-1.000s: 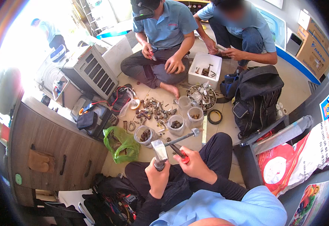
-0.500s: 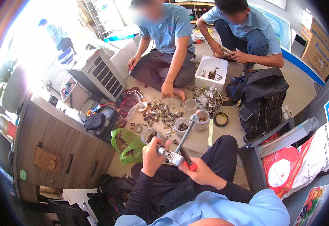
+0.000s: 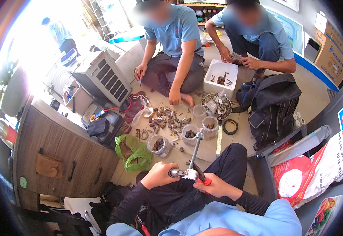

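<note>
My left hand (image 3: 159, 175) is closed around the near-left end of a silver metal tool (image 3: 188, 173) with a blocky head and a long grey rod pointing away from me. I cannot tell its exact kind. My right hand (image 3: 215, 185) is wrapped around a red grip (image 3: 204, 182) at the tool's right side, where a dark curved bar also shows. Both hands are above my lap, apart from each other. Beyond the rod stand clear plastic tubs (image 3: 159, 146) of small brown metal parts. A red-handled tool (image 3: 144, 227) lies partly hidden at my lap.
Loose metal fittings (image 3: 169, 119) cover the floor ahead. A green plastic bag (image 3: 134, 156) lies left, near a wooden cabinet (image 3: 57, 157). Two people sit and squat opposite, beside a white box (image 3: 220, 85). A black backpack (image 3: 274, 108) and black tape roll (image 3: 230, 126) are right.
My left hand has dropped toward me, and the tool's head has lowered with its rod more upright. A tub that my left hand partly covered is now fully visible.
</note>
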`<state>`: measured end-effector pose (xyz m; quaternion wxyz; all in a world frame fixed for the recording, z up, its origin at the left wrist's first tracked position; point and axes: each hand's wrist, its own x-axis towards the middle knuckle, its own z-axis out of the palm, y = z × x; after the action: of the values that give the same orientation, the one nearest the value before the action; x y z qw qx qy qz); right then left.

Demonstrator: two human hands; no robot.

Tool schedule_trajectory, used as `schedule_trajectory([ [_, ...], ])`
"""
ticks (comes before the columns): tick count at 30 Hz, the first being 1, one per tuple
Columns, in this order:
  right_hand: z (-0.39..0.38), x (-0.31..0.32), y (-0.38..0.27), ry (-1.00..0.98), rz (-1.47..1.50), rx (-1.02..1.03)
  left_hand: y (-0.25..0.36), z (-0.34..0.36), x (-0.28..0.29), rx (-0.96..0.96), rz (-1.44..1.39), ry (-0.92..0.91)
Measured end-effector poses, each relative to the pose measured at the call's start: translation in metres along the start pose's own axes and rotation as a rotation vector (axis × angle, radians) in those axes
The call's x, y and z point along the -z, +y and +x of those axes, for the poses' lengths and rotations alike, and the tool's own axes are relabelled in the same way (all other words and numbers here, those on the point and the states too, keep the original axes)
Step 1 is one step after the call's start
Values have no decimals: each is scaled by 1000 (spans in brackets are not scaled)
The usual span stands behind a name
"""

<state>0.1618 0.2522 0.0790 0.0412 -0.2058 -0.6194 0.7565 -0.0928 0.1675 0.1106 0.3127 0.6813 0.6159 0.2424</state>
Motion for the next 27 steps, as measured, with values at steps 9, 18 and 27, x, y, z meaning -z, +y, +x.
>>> schedule_trajectory([
  [9,3,-12,-12,58,-3,50,-2,-1,-8,-86,227,354],
  [18,-9,-22,-3,221,-179,49,-3,-1,15,-244,487,473],
  [27,-1,-19,-5,321,-184,41,11,20,33,-143,367,549],
])
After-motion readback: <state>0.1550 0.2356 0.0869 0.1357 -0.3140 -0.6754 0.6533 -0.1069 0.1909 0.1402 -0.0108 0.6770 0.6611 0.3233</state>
